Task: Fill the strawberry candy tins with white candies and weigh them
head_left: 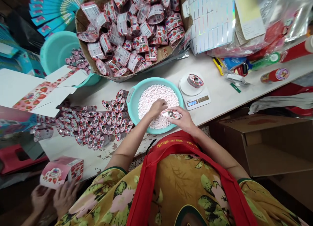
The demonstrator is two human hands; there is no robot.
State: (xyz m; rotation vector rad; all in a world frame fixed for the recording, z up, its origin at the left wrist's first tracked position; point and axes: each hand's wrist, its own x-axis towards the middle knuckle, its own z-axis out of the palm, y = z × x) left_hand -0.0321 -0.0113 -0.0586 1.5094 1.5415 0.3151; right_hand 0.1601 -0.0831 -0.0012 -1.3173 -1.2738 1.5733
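A turquoise bowl [130, 103] full of small pale pink candies [156, 92] stands on the table in front of me. Over its right side, my right hand [184, 121] grips an oval candy container [171, 114] with strawberry print and a dark hole in its top. My left hand [157, 108] is over the candies, close beside that container, with its fingers curled together; what they hold, if anything, is hidden. To the right of the bowl, a similar container [195, 80] rests on a white digital scale [198, 102].
Many upright containers [97, 125] crowd the table at left. A cardboard box [84, 53] heaped with more stands behind the bowl. Another turquoise basin [52, 53] holds small caps [78, 59]. At lower left, another person's hands [56, 196] hold a pink printed carton [62, 172].
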